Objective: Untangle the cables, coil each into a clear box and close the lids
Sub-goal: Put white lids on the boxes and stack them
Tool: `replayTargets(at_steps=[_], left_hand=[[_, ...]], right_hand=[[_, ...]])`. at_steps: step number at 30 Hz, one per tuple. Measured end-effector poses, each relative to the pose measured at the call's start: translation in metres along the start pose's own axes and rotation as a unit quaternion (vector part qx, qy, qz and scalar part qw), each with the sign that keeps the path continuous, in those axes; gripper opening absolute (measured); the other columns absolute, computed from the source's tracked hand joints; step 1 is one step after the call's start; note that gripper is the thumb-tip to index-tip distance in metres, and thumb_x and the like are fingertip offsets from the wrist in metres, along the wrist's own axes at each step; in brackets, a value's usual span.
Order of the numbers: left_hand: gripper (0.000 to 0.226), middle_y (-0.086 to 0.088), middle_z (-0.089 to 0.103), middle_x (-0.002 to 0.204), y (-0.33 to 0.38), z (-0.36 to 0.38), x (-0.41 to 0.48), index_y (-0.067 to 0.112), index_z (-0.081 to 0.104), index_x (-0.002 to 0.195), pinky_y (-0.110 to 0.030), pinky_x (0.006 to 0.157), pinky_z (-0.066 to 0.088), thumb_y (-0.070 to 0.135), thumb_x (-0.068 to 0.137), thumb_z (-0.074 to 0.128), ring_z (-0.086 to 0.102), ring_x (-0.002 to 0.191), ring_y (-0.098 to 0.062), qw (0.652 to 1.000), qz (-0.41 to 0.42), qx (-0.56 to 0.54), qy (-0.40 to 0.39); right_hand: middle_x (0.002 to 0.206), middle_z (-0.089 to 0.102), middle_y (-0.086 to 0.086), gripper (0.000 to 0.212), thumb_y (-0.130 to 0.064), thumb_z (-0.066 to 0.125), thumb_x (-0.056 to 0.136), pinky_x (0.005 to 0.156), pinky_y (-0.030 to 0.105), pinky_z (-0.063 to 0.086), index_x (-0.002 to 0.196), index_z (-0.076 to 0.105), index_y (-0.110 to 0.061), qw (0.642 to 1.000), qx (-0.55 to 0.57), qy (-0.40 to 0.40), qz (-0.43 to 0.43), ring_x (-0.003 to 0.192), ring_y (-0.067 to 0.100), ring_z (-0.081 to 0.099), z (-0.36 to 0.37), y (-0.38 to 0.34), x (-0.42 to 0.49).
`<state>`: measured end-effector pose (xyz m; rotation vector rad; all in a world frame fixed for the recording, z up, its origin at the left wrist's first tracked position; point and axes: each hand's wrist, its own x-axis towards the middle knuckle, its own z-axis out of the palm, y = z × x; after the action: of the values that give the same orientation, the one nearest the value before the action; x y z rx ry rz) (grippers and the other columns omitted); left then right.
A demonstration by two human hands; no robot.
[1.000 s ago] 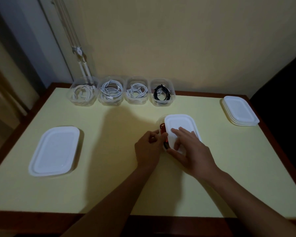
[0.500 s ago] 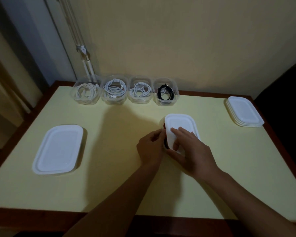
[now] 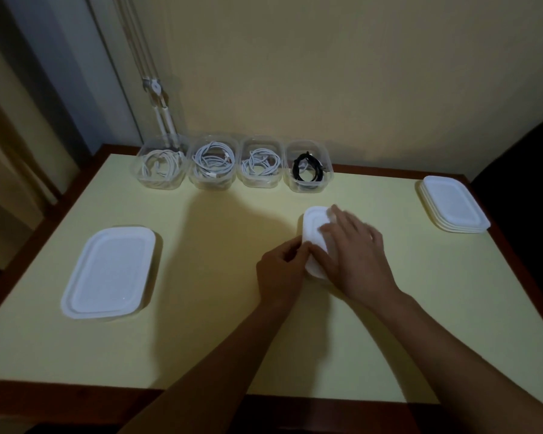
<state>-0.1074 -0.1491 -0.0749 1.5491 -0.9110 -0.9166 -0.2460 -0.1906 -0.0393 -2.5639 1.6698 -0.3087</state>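
A small clear box with a white lid [image 3: 313, 228] on it sits on the yellow table, right of centre. My right hand [image 3: 353, 250] lies flat across the lid with straight, motion-blurred fingers reaching its far end. My left hand [image 3: 279, 272] has its fingers curled against the box's left edge and holds it there. The box's contents are hidden under the lid and hands. Along the back stand open clear boxes: three with coiled white cables [image 3: 160, 167] [image 3: 212, 164] [image 3: 261, 162] and one with a black cable [image 3: 308, 169].
A stack of white lids [image 3: 452, 208] lies near the table's right edge. A larger white lid [image 3: 107, 274] rests on the left side. The table [image 3: 217, 324] has a dark wooden rim. A wall stands right behind the boxes.
My right hand slid forward over the lid, from its near corner to its far end. The red cable seen at the box's left edge is now covered. My left hand stayed put.
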Motion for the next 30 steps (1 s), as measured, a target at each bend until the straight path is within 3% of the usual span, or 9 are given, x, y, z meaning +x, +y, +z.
replayTargets(at_steps=[2, 4, 7, 12, 17, 22, 26, 28, 30], left_hand=[[0.024, 0.014, 0.075, 0.105, 0.001, 0.000, 0.001, 0.026, 0.075, 0.116, -0.015, 0.086, 0.051, 0.029, 0.094, 0.067, 0.064, 0.087, 0.013, 1.000, 0.004, -0.001, -0.004], [0.025, 0.013, 0.074, 0.108, 0.001, 0.001, 0.005, 0.025, 0.074, 0.119, -0.015, 0.085, 0.050, 0.030, 0.096, 0.064, 0.064, 0.088, 0.011, 1.000, 0.011, 0.011, -0.013], [0.029, 0.008, 0.073, 0.115, 0.002, 0.001, 0.014, 0.026, 0.070, 0.125, -0.021, 0.091, 0.051, 0.030, 0.098, 0.061, 0.065, 0.096, 0.001, 0.999, 0.012, 0.015, -0.032], [0.036, 0.008, 0.071, 0.121, 0.002, -0.001, 0.020, 0.028, 0.064, 0.133, -0.019, 0.093, 0.050, 0.025, 0.097, 0.061, 0.065, 0.107, -0.001, 0.996, 0.044, 0.032, -0.064], [0.051, -0.005, 0.074, 0.115, 0.010, 0.000, 0.021, 0.027, 0.056, 0.141, -0.034, 0.092, 0.052, 0.038, 0.093, 0.045, 0.068, 0.102, -0.020, 0.984, 0.059, 0.153, -0.072], [0.056, -0.017, 0.060, 0.132, 0.016, -0.001, 0.017, 0.014, 0.017, 0.159, -0.040, 0.093, 0.045, 0.022, 0.106, 0.034, 0.060, 0.110, -0.032, 0.914, 0.136, 0.359, -0.132], [0.055, -0.009, 0.046, 0.149, 0.022, -0.019, 0.009, 0.008, 0.018, 0.157, -0.043, 0.092, 0.044, 0.023, 0.107, 0.033, 0.054, 0.117, -0.029, 0.798, 0.207, 0.550, -0.134], [0.058, -0.007, 0.052, 0.144, 0.025, -0.026, 0.010, 0.008, 0.015, 0.157, -0.043, 0.091, 0.043, 0.026, 0.106, 0.034, 0.053, 0.118, -0.029, 0.779, 0.211, 0.576, -0.132], [0.059, -0.011, 0.054, 0.140, 0.025, -0.026, 0.013, 0.008, 0.017, 0.158, -0.042, 0.092, 0.043, 0.030, 0.104, 0.031, 0.053, 0.117, -0.030, 0.769, 0.208, 0.587, -0.148]], right_hand=[[0.170, 0.005, 0.009, 0.081, -0.074, 0.005, 0.093, 0.123, 0.053, 0.007, 0.158, 0.021, -0.028, 0.998, -0.035, -0.052, 0.017, 0.156, 0.030, 0.002, 0.009, 0.011, 0.002], [0.170, -0.007, 0.012, 0.085, -0.075, -0.003, 0.090, 0.123, 0.055, 0.000, 0.162, 0.003, -0.030, 0.997, -0.021, -0.076, 0.019, 0.156, 0.031, -0.010, 0.018, 0.018, 0.001], [0.170, -0.008, 0.010, 0.084, -0.076, -0.003, 0.089, 0.122, 0.056, 0.002, 0.162, 0.000, -0.033, 0.997, -0.003, -0.079, 0.017, 0.156, 0.028, -0.010, 0.021, 0.021, 0.002], [0.170, -0.008, 0.006, 0.085, -0.078, -0.001, 0.087, 0.121, 0.058, 0.012, 0.161, 0.002, -0.037, 0.996, 0.001, -0.082, 0.022, 0.156, 0.025, -0.008, 0.021, 0.022, 0.003], [0.170, -0.010, 0.004, 0.088, -0.081, -0.008, 0.084, 0.121, 0.059, 0.012, 0.160, -0.001, -0.038, 0.995, -0.004, -0.094, 0.030, 0.156, 0.024, -0.010, 0.017, 0.018, 0.001], [0.169, -0.010, 0.008, 0.096, -0.083, -0.018, 0.078, 0.121, 0.058, 0.016, 0.160, 0.000, -0.037, 0.995, -0.008, -0.090, 0.029, 0.156, 0.027, -0.010, 0.015, 0.008, -0.009], [0.169, -0.011, 0.009, 0.087, -0.082, 0.002, 0.086, 0.119, 0.057, 0.019, 0.161, 0.002, -0.036, 0.995, -0.019, -0.097, 0.007, 0.156, 0.031, -0.011, 0.019, 0.002, -0.021], [0.169, -0.005, 0.013, 0.089, -0.082, 0.011, 0.087, 0.116, 0.057, 0.027, 0.161, 0.010, -0.033, 0.995, -0.036, -0.092, -0.005, 0.155, 0.037, -0.006, 0.023, -0.001, -0.026], [0.169, -0.001, 0.015, 0.093, -0.084, 0.007, 0.086, 0.114, 0.057, 0.031, 0.161, 0.013, -0.031, 0.995, -0.038, -0.094, -0.008, 0.154, 0.041, -0.005, 0.023, -0.005, -0.028]])
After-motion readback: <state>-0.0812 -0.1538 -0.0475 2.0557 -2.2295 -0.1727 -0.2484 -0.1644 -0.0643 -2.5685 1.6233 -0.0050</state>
